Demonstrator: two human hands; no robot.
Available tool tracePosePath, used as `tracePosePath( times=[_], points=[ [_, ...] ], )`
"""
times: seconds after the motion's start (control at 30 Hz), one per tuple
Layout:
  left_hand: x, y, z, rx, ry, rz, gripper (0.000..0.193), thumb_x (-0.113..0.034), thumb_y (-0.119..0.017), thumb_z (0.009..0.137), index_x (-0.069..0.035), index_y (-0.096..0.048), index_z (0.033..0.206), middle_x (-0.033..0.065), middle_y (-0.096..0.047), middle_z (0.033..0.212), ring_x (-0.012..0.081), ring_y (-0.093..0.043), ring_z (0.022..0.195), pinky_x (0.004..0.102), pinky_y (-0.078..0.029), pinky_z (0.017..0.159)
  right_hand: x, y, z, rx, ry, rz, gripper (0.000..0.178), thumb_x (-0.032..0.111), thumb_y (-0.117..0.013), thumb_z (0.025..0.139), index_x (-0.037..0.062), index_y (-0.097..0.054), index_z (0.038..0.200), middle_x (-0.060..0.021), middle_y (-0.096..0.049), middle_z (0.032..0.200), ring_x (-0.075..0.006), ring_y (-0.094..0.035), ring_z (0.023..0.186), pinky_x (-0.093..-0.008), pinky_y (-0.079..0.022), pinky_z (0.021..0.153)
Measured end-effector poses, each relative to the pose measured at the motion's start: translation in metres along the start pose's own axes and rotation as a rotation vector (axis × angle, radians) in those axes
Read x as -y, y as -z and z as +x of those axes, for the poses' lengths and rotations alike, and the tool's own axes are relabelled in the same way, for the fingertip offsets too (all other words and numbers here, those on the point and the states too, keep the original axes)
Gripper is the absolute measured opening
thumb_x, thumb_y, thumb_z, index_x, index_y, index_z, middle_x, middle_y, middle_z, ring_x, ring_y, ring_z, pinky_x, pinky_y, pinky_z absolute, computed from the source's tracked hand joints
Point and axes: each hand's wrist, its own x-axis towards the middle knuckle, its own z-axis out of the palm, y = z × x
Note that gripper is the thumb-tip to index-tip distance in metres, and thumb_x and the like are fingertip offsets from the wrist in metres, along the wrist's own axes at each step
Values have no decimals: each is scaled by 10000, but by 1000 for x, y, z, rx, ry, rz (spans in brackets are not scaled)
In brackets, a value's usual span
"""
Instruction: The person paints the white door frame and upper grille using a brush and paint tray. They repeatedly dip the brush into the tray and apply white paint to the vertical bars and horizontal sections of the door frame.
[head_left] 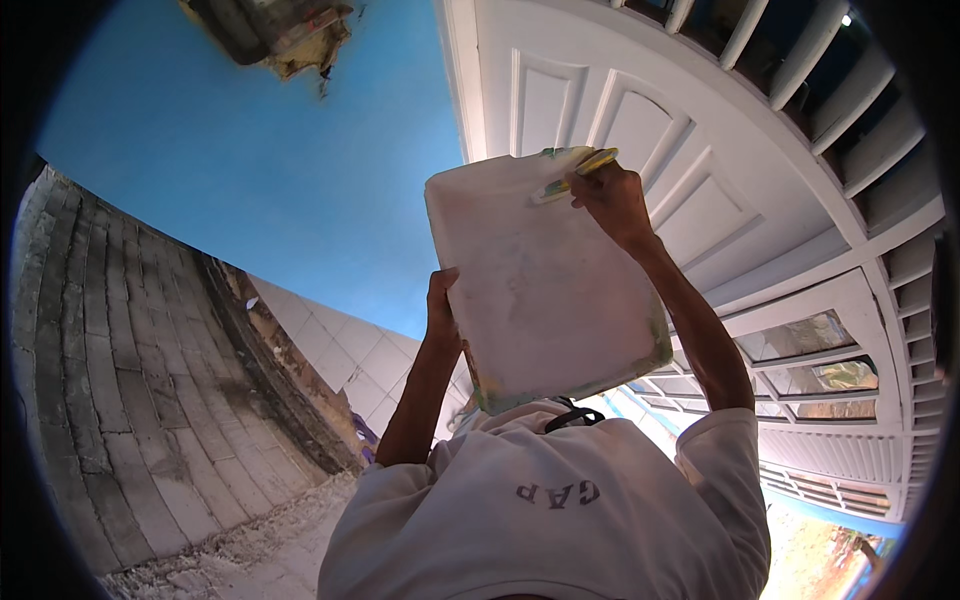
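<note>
A whitish rectangular paint tray (540,290) with rounded corners is raised in front of me, its edges smeared with green and yellow paint. My left hand (443,300) is closed round its left edge. At the tray's far right corner, my right hand (612,205) grips a paintbrush (600,160) with yellow and green on it. The brush's pale bristle end lies over the tray's face, close to the far edge; whether it touches the surface I cannot tell. My left thumb shows on the tray's face, while the other fingers are hidden behind it.
Behind the tray stand a bright blue wall (330,190) and a white panelled door (640,110). White slats (800,60) and a paned window (815,370) run along the right. A grey block surface (120,380) spans the left, beside white tiles (345,340). A broken patch (290,50) marks the blue wall.
</note>
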Motion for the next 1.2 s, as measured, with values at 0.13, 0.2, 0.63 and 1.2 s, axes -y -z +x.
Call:
tracePosePath(
  times=[0.13, 0.2, 0.63, 1.2],
  points=[
    [1, 0, 2, -24, -10, -16, 747, -515, -538, 797, 10, -514, 1327, 183, -611, 1151, 299, -613, 1034, 443, -510, 882, -1, -11, 9, 1, 94, -147, 314, 227, -703, 902, -67, -598, 941, -191, -695, 766, -340, -709, 693, -407, -571, 639],
    [0, 1, 2, -27, -21, -14, 743, -510, -538, 799, 23, -518, 1317, 181, -618, 1136, 296, -620, 1020, 434, -517, 871, -1, -14, 12, 5, 122, -177, 309, 224, -707, 898, -61, -589, 918, -193, -688, 757, -354, -701, 683, -412, -567, 636],
    [1, 5, -4, -69, -38, -1, 777, -524, -554, 774, 30, -504, 1317, 205, -599, 1170, 325, -602, 1051, 456, -504, 884, 17, 1, -11, -70, 102, -192, 237, 185, -701, 881, -42, -646, 924, -107, -693, 669, -219, -703, 588, -303, -553, 586],
    [-1, 5, -14, -267, -89, 50, 825, -524, -579, 715, -39, -463, 1373, 187, -535, 1263, 361, -510, 1131, 502, -449, 925, 45, 88, -21, -240, 217, 516, 185, 101, -645, 931, -1, -666, 1084, -102, -712, 961, -177, -707, 902, -317, -561, 814]
  ],
)
